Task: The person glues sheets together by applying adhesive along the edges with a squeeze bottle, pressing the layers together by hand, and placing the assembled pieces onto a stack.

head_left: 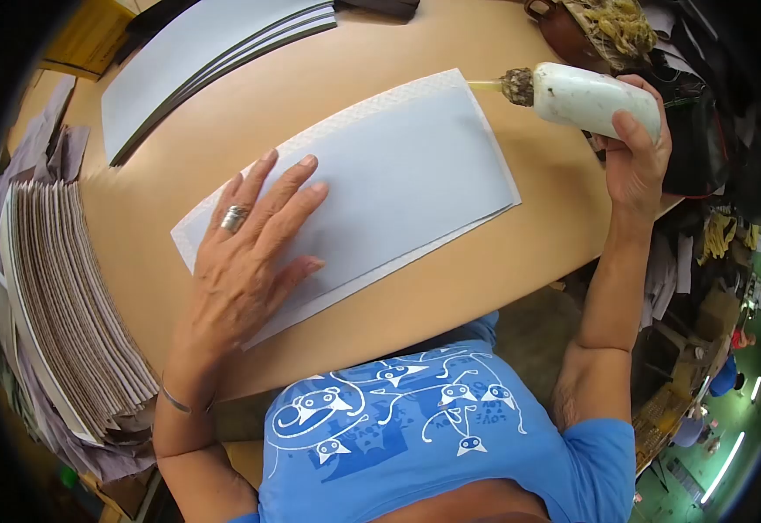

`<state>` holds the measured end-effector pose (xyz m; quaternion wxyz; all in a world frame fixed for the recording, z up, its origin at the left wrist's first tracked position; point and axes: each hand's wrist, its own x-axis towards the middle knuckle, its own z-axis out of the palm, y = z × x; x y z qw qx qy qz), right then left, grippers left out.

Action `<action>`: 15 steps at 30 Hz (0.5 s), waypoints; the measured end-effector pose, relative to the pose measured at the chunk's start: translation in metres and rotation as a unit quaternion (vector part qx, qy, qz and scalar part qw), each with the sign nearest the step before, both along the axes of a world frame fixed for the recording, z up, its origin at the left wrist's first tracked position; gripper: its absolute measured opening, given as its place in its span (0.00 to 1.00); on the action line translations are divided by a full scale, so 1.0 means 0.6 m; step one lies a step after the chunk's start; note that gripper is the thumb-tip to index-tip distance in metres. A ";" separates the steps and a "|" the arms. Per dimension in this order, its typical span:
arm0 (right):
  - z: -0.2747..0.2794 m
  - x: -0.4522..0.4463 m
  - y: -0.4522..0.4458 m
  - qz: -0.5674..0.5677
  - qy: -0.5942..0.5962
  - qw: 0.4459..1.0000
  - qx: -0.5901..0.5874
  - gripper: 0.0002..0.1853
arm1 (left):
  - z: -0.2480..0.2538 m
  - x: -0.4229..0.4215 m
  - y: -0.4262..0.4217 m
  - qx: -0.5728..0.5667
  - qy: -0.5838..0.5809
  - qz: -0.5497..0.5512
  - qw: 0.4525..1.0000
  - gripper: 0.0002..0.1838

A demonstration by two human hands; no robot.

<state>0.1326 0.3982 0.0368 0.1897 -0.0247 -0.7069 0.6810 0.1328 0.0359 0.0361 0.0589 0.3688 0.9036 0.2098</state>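
A pale blue-white sheet (415,166) lies slanted on the table, with a textured white strip along its far edge and another layer showing beneath its near edge. My left hand (254,235), with a ring on one finger, rests on the sheet's left part, fingers spread. On the right, my right hand (642,144) is wrapped around a white glue bottle (590,98) held on its side. Brown crust covers the bottle's neck, and its thin yellowish nozzle points left at the sheet's far right corner. Whether the nozzle touches the sheet I cannot tell.
Layered pale panels with dark edges (224,74) lie at the table's far left. A tall stack of sheets (75,296) stands along the left. A brown pot (568,33) with yellowish crust sits at the far right, near a black bag (694,144).
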 end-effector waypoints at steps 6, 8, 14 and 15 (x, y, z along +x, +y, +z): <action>-0.001 0.000 0.006 -0.003 0.031 0.996 0.080 0.24 | -0.026 0.005 0.008 -0.057 0.008 0.019 0.998 0.38; -0.006 -0.004 -0.001 0.003 0.047 0.996 0.082 0.23 | -0.028 0.005 0.007 -0.063 0.011 0.025 0.998 0.38; -0.007 -0.006 -0.010 0.002 0.036 0.997 0.071 0.23 | -0.030 0.000 -0.001 0.068 0.040 0.024 0.997 0.26; -0.008 -0.006 -0.010 0.001 0.036 0.997 0.069 0.23 | -0.033 0.001 -0.006 0.100 0.037 0.032 0.994 0.24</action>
